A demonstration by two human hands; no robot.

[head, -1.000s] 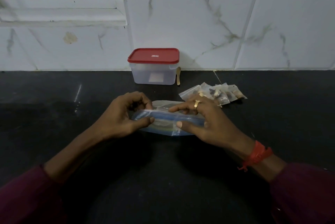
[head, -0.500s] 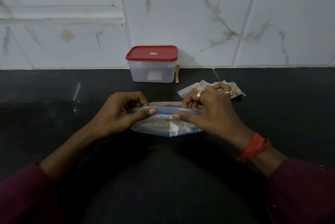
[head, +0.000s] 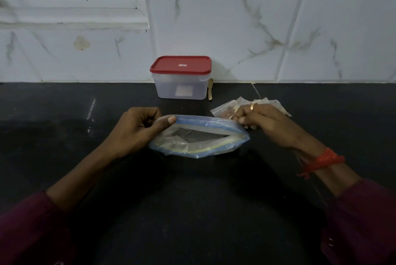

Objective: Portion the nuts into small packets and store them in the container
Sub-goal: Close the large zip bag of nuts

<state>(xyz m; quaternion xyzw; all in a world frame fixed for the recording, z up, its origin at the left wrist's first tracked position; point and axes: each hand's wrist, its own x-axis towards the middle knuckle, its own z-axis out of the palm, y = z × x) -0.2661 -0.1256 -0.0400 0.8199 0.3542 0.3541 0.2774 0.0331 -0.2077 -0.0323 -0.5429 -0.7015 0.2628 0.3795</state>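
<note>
1. Light is dim. The small packets (head: 227, 108) lie in a loose pile on the black counter (head: 192, 211), and the right hand (head: 264, 122) covers most of them; a count is not possible. Reddish-brown pieces show through the nearest packet, probably nuts.
2. Inside of the large zip bag (head: 199, 137): only a dark gap at the mouth is visible. I cannot make out its contents.
3. Both forearms leave the frame at the bottom corners, in maroon sleeves (head: 27, 228).
4. Zip bag sits on the counter centre, between the two hands. Its long axis runs left to right, with the blue zip strip along the far edge and the mouth gaping open, facing up toward the person.
5. Left hand (head: 139, 129): curled, thumb on top, pinching the bag's left end at the zip strip.
6. Right hand: fingers bent down onto the packet pile just beyond the bag's right end. Whether it actually grips a packet I cannot tell. A ring and a red wrist thread (head: 321, 160) show.
7. Container (head: 181, 84), clear with a red lid (head: 180, 65) shut on it, stands against the tiled wall (head: 257, 29), behind the bag and apart from it.
8. A small wooden stick (head: 210, 89) leans just beside the container's right side.
9. Nothing lies between bag and container.
</note>
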